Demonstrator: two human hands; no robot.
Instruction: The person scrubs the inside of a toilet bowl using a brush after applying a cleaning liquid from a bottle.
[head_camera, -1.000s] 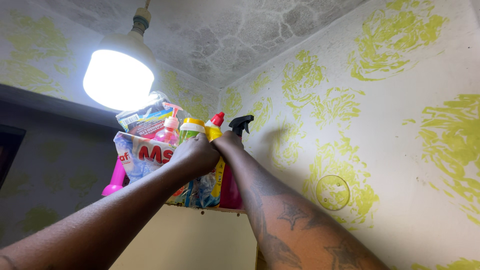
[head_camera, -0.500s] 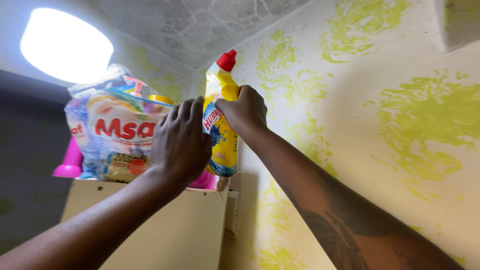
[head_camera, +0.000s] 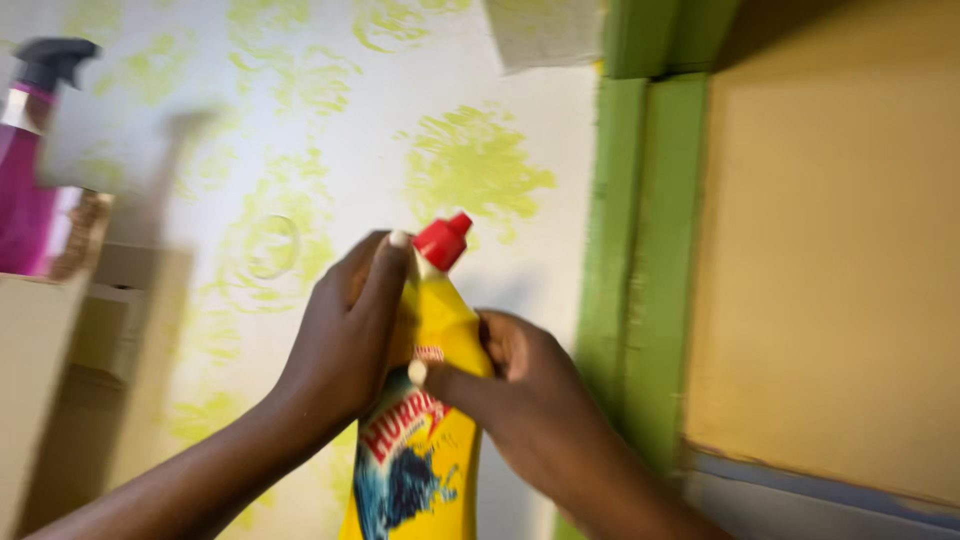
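Bottle (head_camera: 425, 420) yellow, red cap (head_camera: 443, 241) up | your left hand (head_camera: 345, 335) wraps its neck, right hand (head_camera: 520, 395) clasps its body, both grips closed, steadying it upright | spray bottle (head_camera: 30, 170) far left of grip.

White wall (head_camera: 330, 130) stamped with yellow-green swirls. Green-painted frame (head_camera: 640, 250) just right of it, beside a plain yellowish door panel (head_camera: 830, 250). Pale cabinet (head_camera: 40, 380) at far left, carrying a magenta spray bottle (head_camera: 28, 190).
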